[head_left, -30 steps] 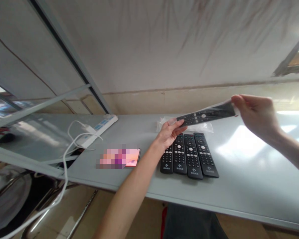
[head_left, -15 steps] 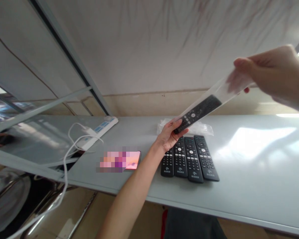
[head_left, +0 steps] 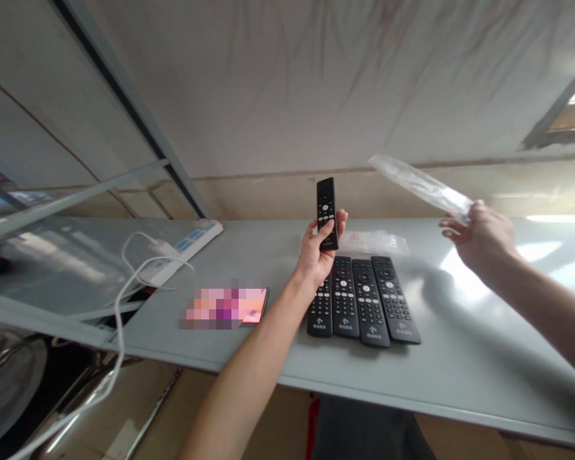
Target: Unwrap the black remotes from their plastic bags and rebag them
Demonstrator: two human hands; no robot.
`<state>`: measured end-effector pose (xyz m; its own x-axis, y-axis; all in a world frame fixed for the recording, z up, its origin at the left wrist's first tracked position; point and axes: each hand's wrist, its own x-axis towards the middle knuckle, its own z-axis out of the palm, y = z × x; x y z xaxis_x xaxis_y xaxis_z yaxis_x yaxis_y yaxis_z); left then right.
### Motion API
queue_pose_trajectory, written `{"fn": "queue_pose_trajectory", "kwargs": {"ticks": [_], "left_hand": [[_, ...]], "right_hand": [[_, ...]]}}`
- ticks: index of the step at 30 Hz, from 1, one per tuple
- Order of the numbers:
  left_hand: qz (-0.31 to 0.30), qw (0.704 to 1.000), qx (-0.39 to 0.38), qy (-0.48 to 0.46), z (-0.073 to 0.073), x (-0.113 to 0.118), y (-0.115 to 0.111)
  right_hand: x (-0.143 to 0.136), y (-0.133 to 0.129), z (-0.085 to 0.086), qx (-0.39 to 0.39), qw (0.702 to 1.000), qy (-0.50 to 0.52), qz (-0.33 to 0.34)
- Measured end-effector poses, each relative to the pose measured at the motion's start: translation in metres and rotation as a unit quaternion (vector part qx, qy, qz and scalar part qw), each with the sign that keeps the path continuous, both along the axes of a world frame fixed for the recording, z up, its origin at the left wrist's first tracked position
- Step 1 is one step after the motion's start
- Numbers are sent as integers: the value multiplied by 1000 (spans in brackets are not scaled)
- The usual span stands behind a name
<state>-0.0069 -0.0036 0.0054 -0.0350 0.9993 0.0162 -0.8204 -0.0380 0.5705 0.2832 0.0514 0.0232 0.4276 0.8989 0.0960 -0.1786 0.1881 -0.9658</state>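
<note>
My left hand (head_left: 319, 249) grips a black remote control (head_left: 326, 198) by its lower end, thumb over the buttons, held nearly upright above the table. Out to the right, my right hand (head_left: 489, 233) pinches one end of a clear plastic sleeve (head_left: 416, 182), which sticks out up and to the left with nothing in it. Beneath my left hand, several black remotes (head_left: 367, 300) lie side by side on the table. Behind them rests more clear plastic wrapping (head_left: 374, 243), partly hidden by my left hand.
The grey table (head_left: 460, 377) runs along a wall. Left of my forearm lies a phone (head_left: 253, 305) with a lit, blurred screen. A white power strip (head_left: 186, 249) with a white cable (head_left: 119, 332) sits at the left, beside a metal frame (head_left: 138, 102).
The remote has come out of the plastic sleeve and now stands upright in my left hand. My right hand has moved down with the sleeve, clear of the remote.
</note>
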Motion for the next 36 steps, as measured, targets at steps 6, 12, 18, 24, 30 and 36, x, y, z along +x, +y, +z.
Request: {"fn": "queue_pose_trajectory", "kwargs": {"ticks": [6, 12, 18, 24, 30, 36], "left_hand": [[-18, 1000, -15, 10, 4, -1, -2], [51, 998, -35, -7, 8, -5, 3], [58, 997, -39, 27, 5, -2, 2], [12, 998, -41, 42, -1, 3, 2], [33, 993, -100, 44, -13, -2, 10], [59, 992, -106, 34, -19, -4, 14]], "right_hand": [[-26, -21, -51, -23, 995, 42, 90], [-29, -25, -56, -8, 992, 38, 116], [-24, -24, -42, 98, 986, 46, 128], [-28, -36, -16, 97, 972, -11, 215], [-35, -47, -5, 74, 960, -40, 268], [-43, -54, -3, 22, 942, -18, 335]]}}
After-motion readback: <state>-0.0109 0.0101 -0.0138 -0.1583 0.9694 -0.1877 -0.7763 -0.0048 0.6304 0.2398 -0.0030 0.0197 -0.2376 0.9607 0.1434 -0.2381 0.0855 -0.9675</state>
